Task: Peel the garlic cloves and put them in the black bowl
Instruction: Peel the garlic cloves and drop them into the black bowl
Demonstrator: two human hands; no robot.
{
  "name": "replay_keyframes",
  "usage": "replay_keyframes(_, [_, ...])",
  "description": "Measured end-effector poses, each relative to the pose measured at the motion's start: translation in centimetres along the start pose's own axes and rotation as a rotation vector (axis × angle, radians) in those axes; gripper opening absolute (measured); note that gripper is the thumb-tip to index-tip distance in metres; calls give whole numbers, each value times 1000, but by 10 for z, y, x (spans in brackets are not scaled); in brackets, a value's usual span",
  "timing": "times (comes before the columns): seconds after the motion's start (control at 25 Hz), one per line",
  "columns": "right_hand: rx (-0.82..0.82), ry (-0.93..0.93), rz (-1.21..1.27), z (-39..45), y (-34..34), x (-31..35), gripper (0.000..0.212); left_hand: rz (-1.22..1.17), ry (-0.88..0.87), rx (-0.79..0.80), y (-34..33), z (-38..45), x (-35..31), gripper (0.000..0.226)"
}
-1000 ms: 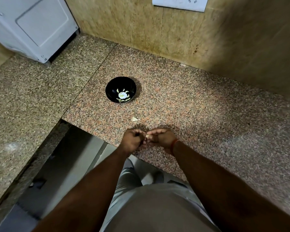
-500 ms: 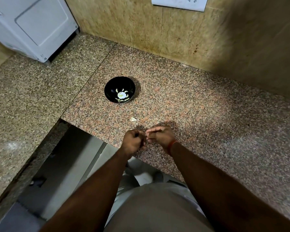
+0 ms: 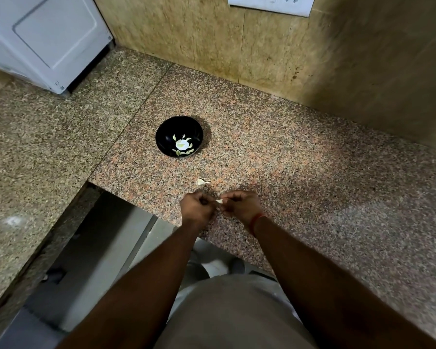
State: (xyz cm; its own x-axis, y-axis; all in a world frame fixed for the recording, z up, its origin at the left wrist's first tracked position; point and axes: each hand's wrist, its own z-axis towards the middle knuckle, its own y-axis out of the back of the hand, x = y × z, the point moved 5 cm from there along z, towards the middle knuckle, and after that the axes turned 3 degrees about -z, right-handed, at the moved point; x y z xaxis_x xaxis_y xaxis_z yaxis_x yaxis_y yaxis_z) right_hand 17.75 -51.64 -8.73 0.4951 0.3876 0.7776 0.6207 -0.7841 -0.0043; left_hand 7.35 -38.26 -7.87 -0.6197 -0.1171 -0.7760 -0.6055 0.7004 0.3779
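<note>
Granite counter (image 3: 300,157); both hands (image 3: 220,206) pinch small pale garlic clove (image 3: 219,201); black bowl (image 3: 165,133) holds peeled cloves.

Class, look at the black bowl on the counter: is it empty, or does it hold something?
Not empty. The black bowl stands upright, with several pale garlic cloves lying at its bottom.

Bare forearms, red wrist thread (image 3: 258,219), grey trousers (image 3: 237,316).
</note>
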Motion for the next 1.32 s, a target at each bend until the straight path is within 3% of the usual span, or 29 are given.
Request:
replay_keyframes(0.12, [-17,15,-73,1,1,3,13,9,-76,54,-4,1,-6,21])
replay_keyframes(0.24, [-21,31,-105,1,2,3,12,38,-141,115,-7,0,-10,10])
replay_keyframes(0.48, [-6,34,-12,0,2,2,20,63,-137,144,-7,2,-7,16])
replay_keyframes(0.8, [-29,80,-40,-1,4,2,14,257,-300,161,-10,-3,-17,10])
replay_keyframes(1.04, [-34,80,-32,-4,5,2,15,-80,-129,214,-7,-8,-10,4])
replay_keyframes(1.32, [-36,29,70,-8,5,1,12,-188,-86,228,-7,-9,-6,6])
